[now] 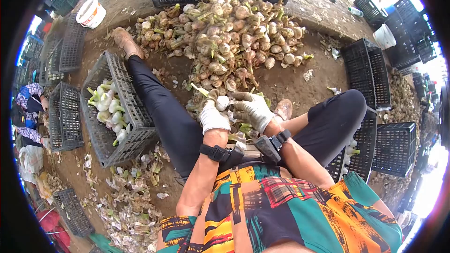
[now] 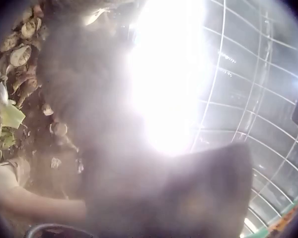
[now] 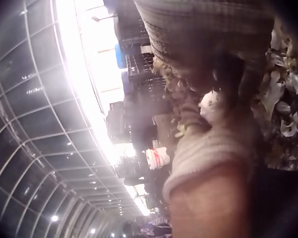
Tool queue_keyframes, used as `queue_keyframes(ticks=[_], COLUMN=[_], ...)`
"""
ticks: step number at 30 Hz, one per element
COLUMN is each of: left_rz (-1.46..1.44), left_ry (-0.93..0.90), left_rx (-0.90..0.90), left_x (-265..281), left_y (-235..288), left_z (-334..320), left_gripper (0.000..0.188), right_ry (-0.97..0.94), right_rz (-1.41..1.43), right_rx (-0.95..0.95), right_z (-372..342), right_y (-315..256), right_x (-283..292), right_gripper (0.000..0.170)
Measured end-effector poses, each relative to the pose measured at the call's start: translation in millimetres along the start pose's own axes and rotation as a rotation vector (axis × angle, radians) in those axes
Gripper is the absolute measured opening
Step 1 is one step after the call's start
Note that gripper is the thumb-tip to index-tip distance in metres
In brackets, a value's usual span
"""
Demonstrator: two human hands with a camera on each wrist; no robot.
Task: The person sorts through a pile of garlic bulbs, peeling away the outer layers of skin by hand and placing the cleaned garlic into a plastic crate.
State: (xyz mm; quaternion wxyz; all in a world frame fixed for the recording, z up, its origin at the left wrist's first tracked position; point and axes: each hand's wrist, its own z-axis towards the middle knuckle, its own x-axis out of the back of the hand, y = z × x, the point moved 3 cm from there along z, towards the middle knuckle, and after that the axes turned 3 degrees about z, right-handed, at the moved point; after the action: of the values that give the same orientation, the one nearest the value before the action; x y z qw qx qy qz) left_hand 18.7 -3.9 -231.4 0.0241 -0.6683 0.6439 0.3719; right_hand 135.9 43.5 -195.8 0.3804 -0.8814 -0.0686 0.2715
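Note:
In the head view my gloved left hand (image 1: 214,114) grips a white garlic bulb (image 1: 222,102), its green stem pointing up and left. My gloved right hand (image 1: 254,111) is just right of the bulb, fingers bent toward it and fingertips close to its side. I cannot tell whether those fingers pinch its skin. The right wrist view shows the white bulb (image 3: 210,105) between both gloves, with the right hand (image 3: 203,37) above and the left hand (image 3: 208,153) below. Glare and a blurred dark shape hide the hands in the left wrist view.
A heap of unpeeled garlic (image 1: 225,37) lies ahead between my feet. A black crate (image 1: 136,129) with peeled, stemmed bulbs (image 1: 111,107) stands at the left. More crates (image 1: 396,149) stand at the right and far side. Loose skins (image 1: 133,211) cover the lower-left ground. Another person (image 1: 30,103) sits far left.

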Motion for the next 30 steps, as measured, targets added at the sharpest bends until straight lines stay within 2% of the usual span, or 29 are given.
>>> queue_keyframes(ticks=[1,4,5,6,7,8,11,12,13,14,15,16,17,18,19,20,21,23,25,27,28,29,30], left_rz=[0.012,0.134,0.165,0.250,0.393,0.400,0.374,0.290,0.073,0.039,0.004,-0.082,-0.098,-0.113,-0.124,-0.147,-0.100,0.117,0.335,0.126,0.139,0.280,0.237], left_ry=[0.016,-0.010,-0.007,-0.106,-0.124,-0.141,-0.169,-0.190,-0.303,-0.340,-0.375,-0.458,-0.441,-0.424,-0.404,-0.445,-0.338,-0.490,-0.610,-0.774,-0.818,-0.732,-0.638], left_rx=[-0.006,-0.256,-0.321,-0.471,-0.571,-0.540,-0.460,-0.510,-0.302,-0.254,-0.208,-0.075,-0.021,0.035,0.099,0.188,0.149,0.235,0.073,0.169,0.137,0.009,0.086], left_x=[-2,-11,-15,-22,-24,-24,-19,-17,-15,-17,-20,-17,-17,-17,-14,-2,-1,-1,-36,-62,-72,-71,-55], left_y=[3,6,4,4,1,-2,-1,1,4,11,19,22,23,23,20,14,11,-13,-22,-21,-21,-12,-14], left_z=[-3,-13,-15,-21,-29,-34,-29,-26,-19,-21,-23,-16,-14,-13,-12,4,-1,-3,-45,-66,-61,-60,-31], left_gripper=[0.016,0.008,0.007,0.009,0.007,0.005,0.003,0.004,0.007,0.009,0.011,0.014,0.015,0.017,0.018,0.020,0.023,0.029,0.043,0.048,0.041,0.038,0.034], right_ry=[0.035,0.133,0.220,0.276,0.328,0.356,0.274,0.314,0.385,0.315,0.164,0.007,-0.228,-0.456,-0.337,-0.191,-0.034,-0.046,0.014,0.102,0.334,0.620,0.857], right_rz=[-0.126,-0.519,-0.561,-0.652,-0.743,-0.696,-0.355,-0.359,-0.631,-0.753,-0.836,-0.916,-0.952,-1.318,-1.392,-1.246,-1.089,-0.679,-0.320,-0.113,-0.338,-0.571,-0.669], right_rx=[0.081,0.306,0.333,0.417,0.498,0.525,0.343,0.403,0.443,0.331,0.240,0.159,0.103,0.113,0.131,0.374,0.609,0.565,0.318,0.377,0.537,0.635,0.765], right_z=[2,-1,-9,-6,-4,-8,-6,2,11,41,51,60,58,55,39,36,31,-4,-30,-72,-101,-131,-153], right_y=[-1,-9,-15,-15,-16,-16,-17,-7,4,37,53,70,75,65,44,37,28,-17,-49,-100,-134,-168,-183], right_x=[1,-12,-25,-30,-34,-32,-28,-15,6,44,65,86,88,73,44,35,31,-3,0,31,44,56,98], right_gripper=[0.043,0.044,0.040,0.038,0.036,0.031,0.026,0.023,0.023,0.023,0.025,0.026,0.029,0.030,0.039,0.046,0.053,0.065,0.074,0.056,0.050,0.044,0.044])
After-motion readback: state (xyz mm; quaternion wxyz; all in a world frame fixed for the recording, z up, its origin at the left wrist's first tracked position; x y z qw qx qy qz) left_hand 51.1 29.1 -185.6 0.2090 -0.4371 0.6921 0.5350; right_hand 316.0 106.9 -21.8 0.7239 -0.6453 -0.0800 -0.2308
